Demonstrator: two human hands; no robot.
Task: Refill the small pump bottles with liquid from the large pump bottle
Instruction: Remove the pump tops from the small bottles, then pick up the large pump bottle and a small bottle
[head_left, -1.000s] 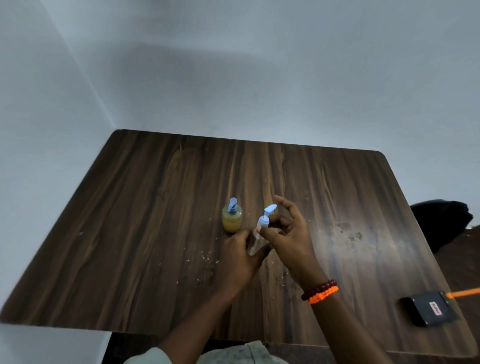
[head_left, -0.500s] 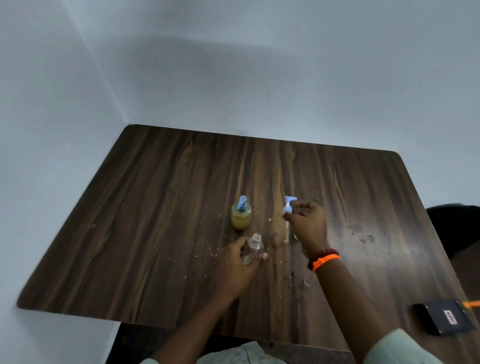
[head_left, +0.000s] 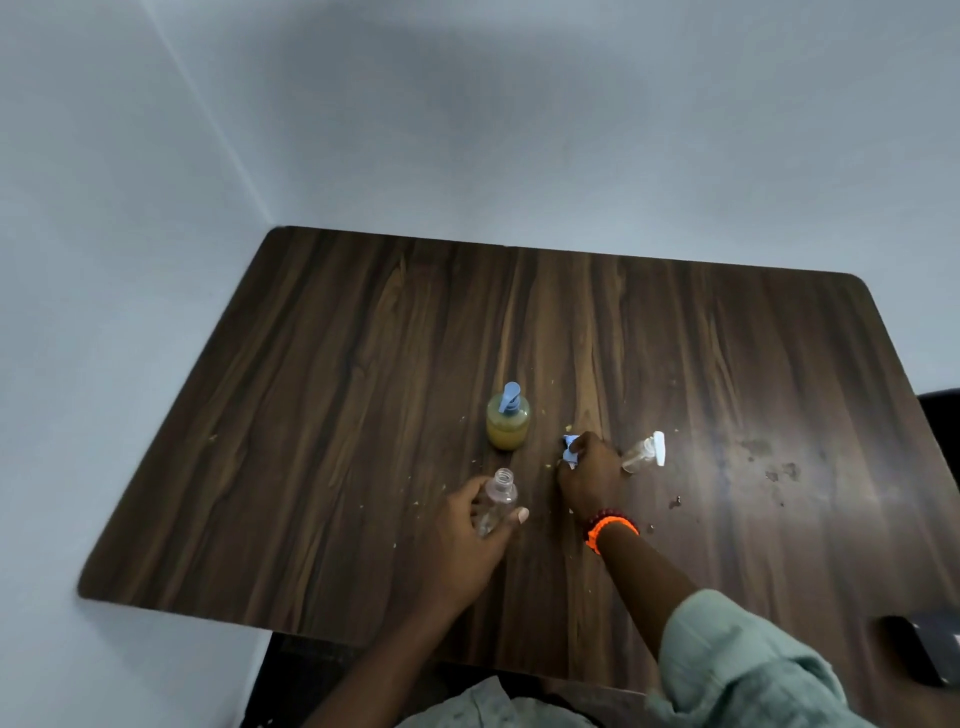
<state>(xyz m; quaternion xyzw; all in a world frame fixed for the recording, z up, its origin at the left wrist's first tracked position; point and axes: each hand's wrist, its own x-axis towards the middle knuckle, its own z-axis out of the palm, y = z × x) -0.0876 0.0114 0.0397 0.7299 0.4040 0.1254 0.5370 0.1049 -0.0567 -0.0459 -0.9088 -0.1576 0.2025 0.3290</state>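
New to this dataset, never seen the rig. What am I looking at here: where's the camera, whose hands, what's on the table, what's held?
There is no robot: a person works with bare hands, filmed by one wide-angle camera worn on the head, looking forward and down. The dark wooden table stands in a room corner. The left hand grips a small clear bottle whose neck is open, pump off. The right hand, with orange and red bead bracelets at the wrist, holds a small blue pump head down by the table. Behind stands the large bottle of yellow liquid with a blue pump. Another small clear bottle with a white top lies to the right.
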